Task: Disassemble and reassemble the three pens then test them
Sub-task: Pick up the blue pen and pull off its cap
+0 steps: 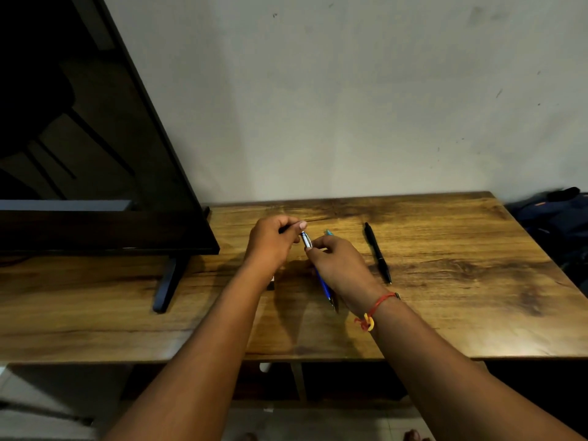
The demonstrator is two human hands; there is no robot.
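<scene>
While both hands work held pen (305,240) above table (461,297) centre, small inner parts could drop and roll off near edge if halves part suddenly. Pose: left hand (272,241) curled round dark far-left end; right hand (339,264) pinches silver section with fingertips. Blue pen (324,286) lies on table beneath right hand. Black pen (377,253) lies just right, untouched.

Dim, warm light. A pale glare patch is seen at the near right edge of the brown wood-grain table (509,338). Soft shadows are thrown toward the viewer beneath the left hand (270,243) and right hand (340,265). The black flat television screen (79,138) is rendered near black, with faint reflections. Straight edges are bowed by wide-angle distortion. The dark blue bag (556,218) at the right edge is smeared.
</scene>
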